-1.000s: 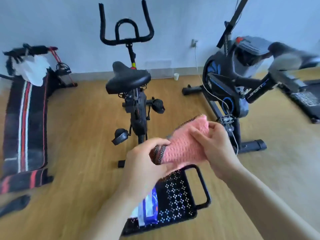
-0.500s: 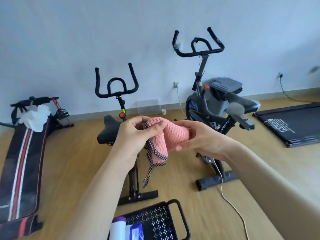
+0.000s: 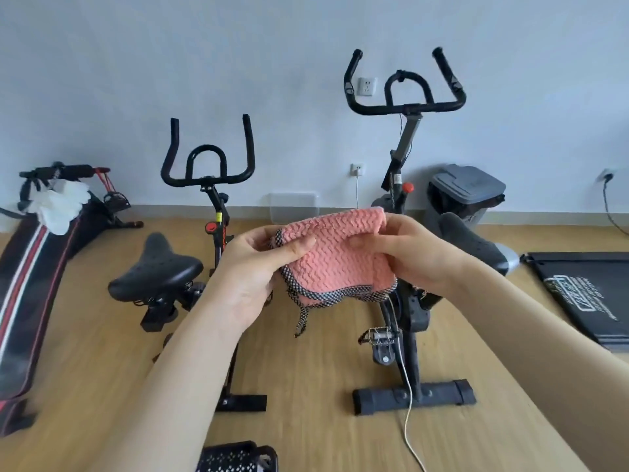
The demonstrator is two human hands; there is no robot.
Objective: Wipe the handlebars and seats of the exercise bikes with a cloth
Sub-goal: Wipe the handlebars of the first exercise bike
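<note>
A pink textured cloth (image 3: 335, 253) with a black-and-white checked border is held up in front of me. My left hand (image 3: 253, 267) pinches its left edge and my right hand (image 3: 413, 252) pinches its right edge. Behind them stand two exercise bikes. The left bike has black handlebars (image 3: 207, 165) and a black seat (image 3: 158, 272). The right bike has higher black handlebars (image 3: 405, 93) and a dark grey seat (image 3: 471, 241) partly hidden by my right hand.
A striped sit-up bench (image 3: 30, 277) with white paper on it lies at the left. A grey bin (image 3: 468, 192) stands by the wall, a black mat (image 3: 585, 294) at right. A black basket (image 3: 238, 458) sits at the bottom edge. A white cable (image 3: 408, 403) trails across the wooden floor.
My view has risen from the basket to the bikes and wall. Both hands have spread the bunched cloth out wider between them.
</note>
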